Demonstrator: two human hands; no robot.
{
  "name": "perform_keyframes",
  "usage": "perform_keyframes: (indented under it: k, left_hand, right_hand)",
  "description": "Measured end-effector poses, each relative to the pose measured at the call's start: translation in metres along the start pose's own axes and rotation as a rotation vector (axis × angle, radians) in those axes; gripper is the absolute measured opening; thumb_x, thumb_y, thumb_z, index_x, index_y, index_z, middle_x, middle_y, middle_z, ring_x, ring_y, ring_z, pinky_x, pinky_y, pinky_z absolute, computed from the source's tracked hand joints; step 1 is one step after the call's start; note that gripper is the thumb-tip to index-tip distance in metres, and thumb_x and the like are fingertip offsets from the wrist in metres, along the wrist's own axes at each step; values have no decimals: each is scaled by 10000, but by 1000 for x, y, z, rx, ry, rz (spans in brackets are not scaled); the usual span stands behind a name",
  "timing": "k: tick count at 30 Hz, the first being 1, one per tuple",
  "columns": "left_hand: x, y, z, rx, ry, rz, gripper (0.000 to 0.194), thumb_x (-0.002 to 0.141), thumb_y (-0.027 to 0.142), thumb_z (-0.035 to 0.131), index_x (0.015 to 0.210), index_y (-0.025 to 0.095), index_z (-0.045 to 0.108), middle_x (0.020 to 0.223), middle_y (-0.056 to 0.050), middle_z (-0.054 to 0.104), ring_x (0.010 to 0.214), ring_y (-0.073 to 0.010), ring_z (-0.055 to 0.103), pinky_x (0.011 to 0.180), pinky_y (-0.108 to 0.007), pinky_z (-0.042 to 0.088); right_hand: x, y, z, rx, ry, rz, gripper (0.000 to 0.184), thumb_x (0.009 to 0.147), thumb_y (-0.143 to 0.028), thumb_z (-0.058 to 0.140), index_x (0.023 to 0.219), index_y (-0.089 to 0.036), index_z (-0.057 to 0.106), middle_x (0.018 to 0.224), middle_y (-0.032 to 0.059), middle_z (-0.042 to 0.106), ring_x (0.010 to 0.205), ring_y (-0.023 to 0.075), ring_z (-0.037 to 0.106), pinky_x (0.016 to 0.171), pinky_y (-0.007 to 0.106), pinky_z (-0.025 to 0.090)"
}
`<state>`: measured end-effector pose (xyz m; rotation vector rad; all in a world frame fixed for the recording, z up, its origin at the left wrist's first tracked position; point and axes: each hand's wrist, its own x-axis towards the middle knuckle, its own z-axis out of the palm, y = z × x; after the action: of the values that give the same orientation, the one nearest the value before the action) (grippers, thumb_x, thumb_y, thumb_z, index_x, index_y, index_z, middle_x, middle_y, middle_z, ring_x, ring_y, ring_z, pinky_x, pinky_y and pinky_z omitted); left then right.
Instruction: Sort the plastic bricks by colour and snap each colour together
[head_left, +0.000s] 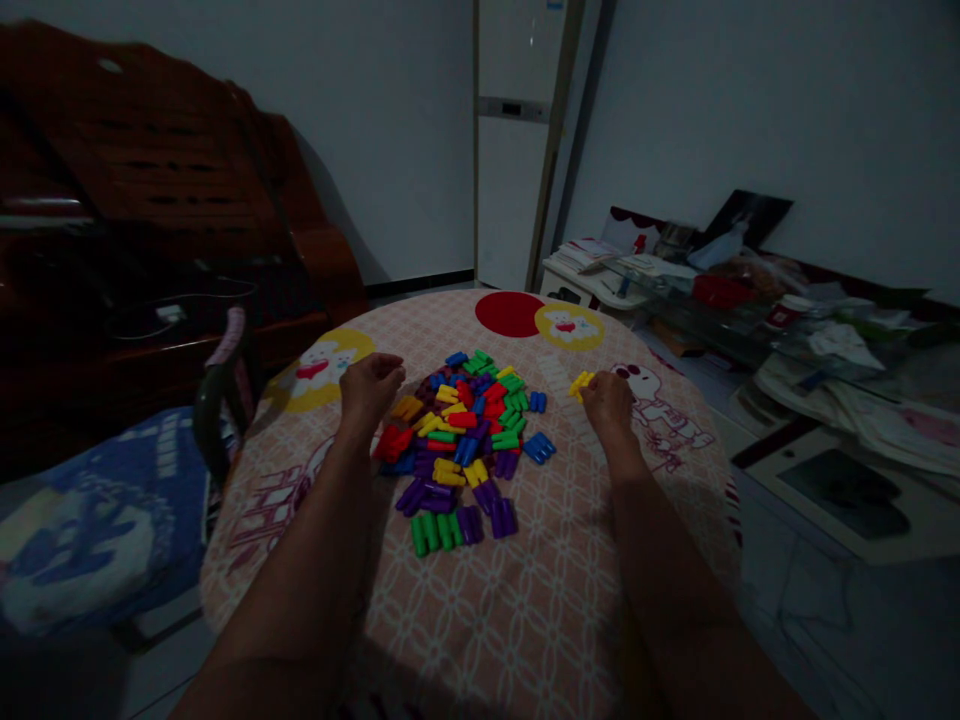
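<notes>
1. Locate the work: the pile of coloured blocks (455, 420) lies on the patterned tablecloth (555, 590), between your two hands.
2. Right-hand grip: your right hand (609, 402) is at the right, apart from the pile. Its fingers are pinched on a yellow piece (579, 385). Contact between this piece and the cloth cannot be determined.
3. Left-hand grip: your left hand (369, 388) is at the left edge of the pile with fingers curled, near an orange block (407, 408). Whether it grips anything is not visible.
4. Step in hand: by appearance, handling the yellow piece away from the pile.
5. Next move: in judgement, it calls for a steady right-hand pinch and a left hand kept from disturbing the adjoining blocks.
6. Count, hands: two, both yours.
7. Count, separated pieces: two blue blocks at the right of the pile, a smaller one (538, 402) on the far side and a larger one (539, 448) on the near side.
8. Count, near edge: one green group (436, 533), its division into blocks unclear, with purple blocks (504, 518) to its right.
9. Count, pile: red, yellow, green, blue, purple and orange show. Blocks overlap; no reliable total is possible.
</notes>
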<state>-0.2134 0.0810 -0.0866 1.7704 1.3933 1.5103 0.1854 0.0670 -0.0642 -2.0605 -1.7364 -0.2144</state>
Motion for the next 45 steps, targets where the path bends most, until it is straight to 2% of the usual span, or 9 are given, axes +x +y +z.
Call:
perform_keyframes:
  k: [4, 11, 15, 18, 23, 27, 34, 39, 45]
  left_hand:
    - [-1, 15, 9, 269, 79, -66, 137, 710, 230, 706, 839, 185, 694, 743, -49, 681, 759, -284, 674, 778, -522, 541]
    - [6, 88, 77, 330, -363, 155, 313, 865, 271, 564, 1135, 183, 693, 1128, -103, 733, 1023, -272, 687, 947, -400, 515]
    - [15, 92, 128, 590, -543, 98, 400, 887, 186, 524, 1271, 107, 605, 1252, -196, 676, 1166, -309, 640, 993, -412, 479]
    - [19, 89, 151, 721, -612, 34, 402, 900, 172, 524, 1290, 88, 573, 1255, -224, 661, 1190, -317, 627, 971, -406, 483]
    - [13, 90, 146, 596, -639, 174, 367, 824, 192, 633, 1188, 150, 631, 1159, -143, 697, 1081, -274, 655, 938, -365, 489]
    - [-1, 91, 133, 469, -602, 219, 244, 774, 117, 587, 996, 169, 675, 990, -91, 710, 932, -231, 662, 864, -346, 511]
    - [-18, 91, 127, 437, -643, 257, 162, 801, 165, 612, 956, 194, 648, 978, -81, 723, 969, -266, 663, 945, -422, 479]
    - [-21, 91, 127, 465, -633, 258, 150, 808, 172, 619, 957, 174, 637, 987, -100, 724, 948, -275, 656, 933, -440, 467]
    - [-20, 89, 126, 429, -611, 244, 222, 786, 151, 625, 1002, 179, 665, 1021, -97, 721, 961, -264, 654, 899, -410, 495]
  right_hand:
    - [-2, -4, -2, 42, 68, -33, 169, 878, -287, 597, 909, -164, 709, 881, 134, 730, 830, 239, 664, 730, 316, 443]
    - [-8, -27, -10, 179, 93, -79, 250, 953, -283, 486, 919, -160, 701, 884, 123, 743, 816, 224, 659, 712, 295, 390]
    - [-7, -22, -7, 216, 108, -55, 247, 938, -272, 483, 897, -162, 700, 886, 121, 743, 789, 214, 646, 695, 288, 373]
    - [-6, -16, -5, 240, 117, -64, 249, 929, -279, 483, 881, -167, 700, 874, 119, 740, 772, 212, 640, 693, 289, 373]
    - [-7, -17, -2, 290, 113, -83, 249, 917, -284, 487, 858, -170, 700, 855, 114, 740, 764, 207, 647, 705, 284, 391]
    - [-9, -25, 0, 353, 84, -86, 250, 907, -278, 492, 834, -181, 710, 823, 99, 737, 755, 199, 652, 714, 278, 418]
    - [-19, -47, 1, 613, -225, -347, 255, 873, -232, 578, 1068, -196, 740, 1073, 76, 756, 960, 197, 683, 876, 296, 489]
    - [-25, -55, -7, 478, -378, -534, 203, 834, -251, 681, 1014, -203, 762, 1032, 66, 761, 961, 209, 669, 860, 293, 464]
    - [-23, -53, -18, 359, -330, -448, 195, 826, -268, 674, 984, -200, 765, 952, 62, 765, 877, 207, 672, 766, 275, 441]
